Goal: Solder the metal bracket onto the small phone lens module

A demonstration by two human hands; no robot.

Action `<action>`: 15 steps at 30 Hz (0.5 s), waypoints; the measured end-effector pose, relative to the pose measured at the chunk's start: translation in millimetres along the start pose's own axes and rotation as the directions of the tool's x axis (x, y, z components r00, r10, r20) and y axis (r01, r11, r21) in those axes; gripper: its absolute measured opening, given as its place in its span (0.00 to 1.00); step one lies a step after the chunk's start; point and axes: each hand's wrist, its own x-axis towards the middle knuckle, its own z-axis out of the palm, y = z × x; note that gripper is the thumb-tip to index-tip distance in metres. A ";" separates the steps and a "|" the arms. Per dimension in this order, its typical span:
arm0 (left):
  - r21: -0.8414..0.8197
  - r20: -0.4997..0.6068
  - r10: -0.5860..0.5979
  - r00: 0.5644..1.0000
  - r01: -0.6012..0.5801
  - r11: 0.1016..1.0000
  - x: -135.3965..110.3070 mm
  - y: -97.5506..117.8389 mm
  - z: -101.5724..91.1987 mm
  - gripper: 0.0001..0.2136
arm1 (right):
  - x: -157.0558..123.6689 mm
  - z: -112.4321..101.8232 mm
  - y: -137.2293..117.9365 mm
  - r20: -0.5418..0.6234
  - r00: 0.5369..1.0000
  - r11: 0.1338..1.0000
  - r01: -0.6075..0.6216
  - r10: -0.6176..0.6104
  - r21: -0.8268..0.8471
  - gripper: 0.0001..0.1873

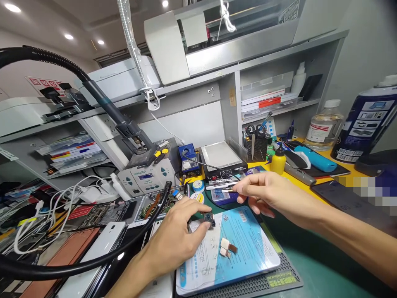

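My left hand [173, 236] pinches a small black camera module [209, 219] between thumb and forefinger, just over a blue and white card [248, 236] lying on a black mat [273, 279]. Two small white and brown parts [227, 247] lie on that card. My right hand [266, 192] is closed in a pinch on thin metal tweezers [221, 187], whose tips point left, above a small purple pad. The two hands are apart, the right one higher and farther back.
A grey soldering station [145, 177] and a hot plate [221, 157] stand at the back. Opened phones and white cables [62, 198] crowd the left. A black flexible hose [93, 260] curves across the front left. Bottles [362, 120] and a yellow dropper bottle [278, 160] stand right.
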 end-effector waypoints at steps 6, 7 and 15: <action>0.023 0.043 -0.020 0.999 0.019 1.000 -5.6 -1.5 1.1 0.09 | 2.3 -1.8 3.3 0.007 1.000 1.000 -0.020 0.020 -0.004 0.09; 0.027 0.048 -0.021 0.999 0.019 0.999 -6.0 -1.0 1.7 0.09 | 2.5 -2.2 3.3 0.006 1.000 1.000 -0.021 0.021 -0.003 0.10; 0.036 0.091 0.011 0.996 -0.015 0.999 -7.3 -4.5 7.4 0.07 | 5.5 -5.3 1.9 -0.020 0.999 0.999 -0.043 0.042 -0.011 0.10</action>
